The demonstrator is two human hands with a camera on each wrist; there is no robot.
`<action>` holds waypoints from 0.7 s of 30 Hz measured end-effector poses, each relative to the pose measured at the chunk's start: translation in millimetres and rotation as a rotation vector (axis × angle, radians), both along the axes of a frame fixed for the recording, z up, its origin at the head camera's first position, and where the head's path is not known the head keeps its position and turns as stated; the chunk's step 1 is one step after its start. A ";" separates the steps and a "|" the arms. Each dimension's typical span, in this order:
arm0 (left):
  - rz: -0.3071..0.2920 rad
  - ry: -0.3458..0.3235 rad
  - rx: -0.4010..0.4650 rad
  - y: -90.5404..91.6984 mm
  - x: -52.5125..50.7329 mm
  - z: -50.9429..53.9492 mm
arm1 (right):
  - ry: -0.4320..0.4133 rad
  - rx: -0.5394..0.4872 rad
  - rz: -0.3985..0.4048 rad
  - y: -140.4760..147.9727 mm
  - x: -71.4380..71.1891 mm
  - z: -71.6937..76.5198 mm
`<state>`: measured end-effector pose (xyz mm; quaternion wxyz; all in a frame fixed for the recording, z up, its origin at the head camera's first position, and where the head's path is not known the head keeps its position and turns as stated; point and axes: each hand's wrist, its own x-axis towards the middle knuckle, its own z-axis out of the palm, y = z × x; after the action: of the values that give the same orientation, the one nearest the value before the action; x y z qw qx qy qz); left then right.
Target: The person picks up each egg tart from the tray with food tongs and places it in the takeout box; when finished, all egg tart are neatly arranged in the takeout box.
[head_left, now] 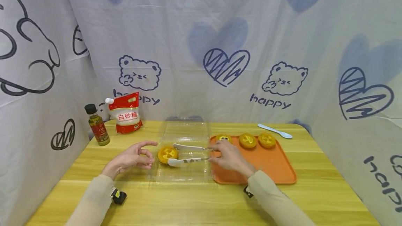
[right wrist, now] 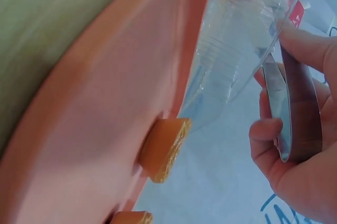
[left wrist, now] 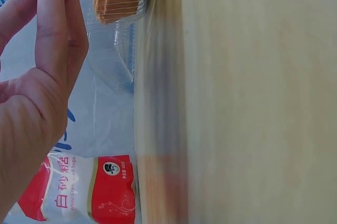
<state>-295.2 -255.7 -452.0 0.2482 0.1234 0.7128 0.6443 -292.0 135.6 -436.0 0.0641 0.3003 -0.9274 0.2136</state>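
A clear plastic clamshell box (head_left: 183, 176) stands with its lid raised at the back. Inside, toward its left side, lies a round yellow egg tart (head_left: 164, 153). My right hand (head_left: 230, 157) grips a pair of metal tongs (right wrist: 303, 113) with pale, spotted tips. In the head view the two tong arms are spread apart over the box, their ends by the tart; whether they touch it I cannot tell. Just left of the box, my left hand (head_left: 133, 159) hovers with fingers loosely bent and holds nothing.
An orange tray (head_left: 263, 170) to the right carries tarts (head_left: 247, 141) along its back edge, one with googly eyes partly behind my right hand. Behind it lies a pale blue spoon (head_left: 276, 131). At the back left stand a sugar bag (head_left: 127, 114) and an oil bottle (head_left: 99, 128).
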 end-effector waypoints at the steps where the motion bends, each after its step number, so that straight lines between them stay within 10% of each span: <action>1: 0.000 0.000 -0.001 -0.3 0.1 0.2 | -0.022 -0.014 0.004 0.7 -0.4 0.6; 21: 0.002 -0.008 0.013 -1.1 0.8 0.7 | -0.243 -0.189 0.048 50.6 0.2 1.1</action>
<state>-294.4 -256.8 -451.4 0.2496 0.1217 0.7076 0.6498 -291.8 186.2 -434.9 -0.0260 0.2871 -0.8966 0.3361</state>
